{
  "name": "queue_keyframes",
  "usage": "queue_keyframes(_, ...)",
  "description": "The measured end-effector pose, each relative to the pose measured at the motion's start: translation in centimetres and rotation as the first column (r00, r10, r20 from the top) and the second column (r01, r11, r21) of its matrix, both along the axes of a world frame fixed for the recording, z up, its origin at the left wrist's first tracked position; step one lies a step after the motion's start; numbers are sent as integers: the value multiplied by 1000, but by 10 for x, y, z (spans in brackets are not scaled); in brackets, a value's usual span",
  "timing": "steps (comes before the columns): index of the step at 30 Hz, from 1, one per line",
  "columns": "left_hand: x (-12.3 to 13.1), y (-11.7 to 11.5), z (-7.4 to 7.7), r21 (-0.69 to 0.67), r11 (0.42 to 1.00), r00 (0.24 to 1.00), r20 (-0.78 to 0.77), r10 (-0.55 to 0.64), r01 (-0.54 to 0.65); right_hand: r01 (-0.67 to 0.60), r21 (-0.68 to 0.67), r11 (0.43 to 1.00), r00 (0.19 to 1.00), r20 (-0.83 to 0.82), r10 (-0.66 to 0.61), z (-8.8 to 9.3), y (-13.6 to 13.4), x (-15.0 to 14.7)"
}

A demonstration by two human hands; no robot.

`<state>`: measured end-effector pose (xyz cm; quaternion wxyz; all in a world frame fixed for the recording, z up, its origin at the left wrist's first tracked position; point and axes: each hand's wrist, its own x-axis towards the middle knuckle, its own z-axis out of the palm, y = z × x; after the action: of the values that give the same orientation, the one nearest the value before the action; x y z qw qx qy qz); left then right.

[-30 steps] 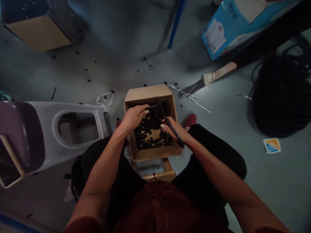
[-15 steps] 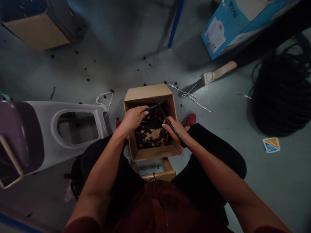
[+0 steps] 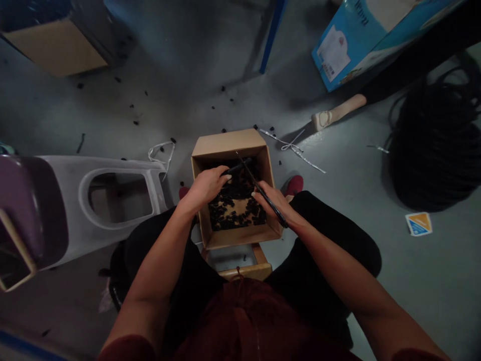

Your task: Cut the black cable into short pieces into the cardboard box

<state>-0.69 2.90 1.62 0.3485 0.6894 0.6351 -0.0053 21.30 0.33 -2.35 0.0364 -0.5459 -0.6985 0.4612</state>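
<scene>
A small open cardboard box (image 3: 229, 143) stands on the floor between my knees, partly filled with several short black tube pieces (image 3: 233, 208). Over its left side my left hand (image 3: 205, 186) is closed on a length of black corrugated tube (image 3: 236, 169) that sticks out to the right. My right hand (image 3: 272, 200) is closed on black scissors (image 3: 259, 190), whose blades point up and left and meet the tube's end above the box.
A white plastic stool (image 3: 112, 193) lies on its side at left. A big coil of black tubing (image 3: 436, 145) sits at right, a blue carton (image 3: 353, 40) behind it. Another person's foot (image 3: 332, 116) rests nearby. Black offcuts and white ties litter the floor.
The scissors' blades have tilted slightly and closed in on the tube's end. Both hands stay over the box, the left one a little lower.
</scene>
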Motion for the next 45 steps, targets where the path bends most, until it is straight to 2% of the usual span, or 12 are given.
queue_keyframes(3,0,0,1,-16,1000,1000,3,-2,2,-10,-1,1000,1000,1,10,0,0,0)
queue_keyframes(11,-5,-1,-9,56,998,999,35,-24,22,15,-36,999,999,29,-14,-5,-2,-3)
queue_keyframes(16,-3,-2,-10,72,996,997,-64,-39,44,2,-89,996,1000,-10,-3,-8,1,-2)
queue_keyframes(22,5,-7,-4,130,988,969,-239,-55,88,21,-181,983,996,-79,-36,-15,0,0)
queue_keyframes(25,10,-11,-1,156,979,955,-285,-85,134,25,-150,988,996,-77,-36,-15,0,0)
queue_keyframes(29,14,-14,2,157,977,948,-304,-94,147,6,-116,993,999,-32,-10,-5,4,-1)
queue_keyframes(34,14,-13,3,138,984,953,-298,-65,110,-18,-119,993,999,38,23,7,10,-1)
queue_keyframes(40,10,-7,-2,53,997,987,-145,64,-57,-18,-5,1000,998,62,18,4,8,-1)
queue_keyframes(45,8,-6,-2,24,997,991,-104,81,-79,-50,40,998,995,91,46,3,6,0)
